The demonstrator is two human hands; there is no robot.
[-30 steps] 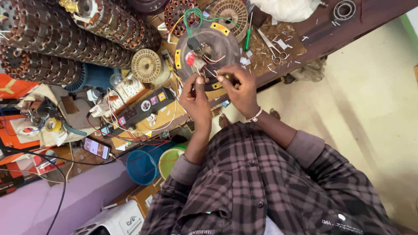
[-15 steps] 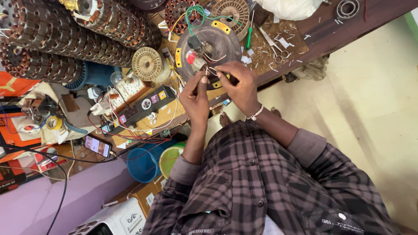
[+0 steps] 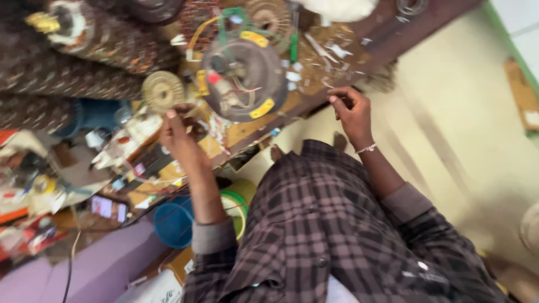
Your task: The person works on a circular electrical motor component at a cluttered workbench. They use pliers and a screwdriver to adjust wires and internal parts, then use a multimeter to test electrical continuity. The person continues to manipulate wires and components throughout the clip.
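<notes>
We see the round grey metal motor housing with yellow tabs near the cluttered wooden workbench's front edge. Our left hand hovers beside it, fingers blurred; our right hand curls loosely, seemingly empty.

Left hand and right hand raised well apart, fingers curled.

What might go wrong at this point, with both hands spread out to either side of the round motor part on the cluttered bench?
1. The round motor part lies near the bench edge with neither hand on it, so a tug on its loose wires could shift it.
2. The left hand sits among crowded clutter and could knock small pieces off.
3. The right hand hovers past the edge; anything pinched there, too blurred to confirm, might drop to the floor.
</notes>
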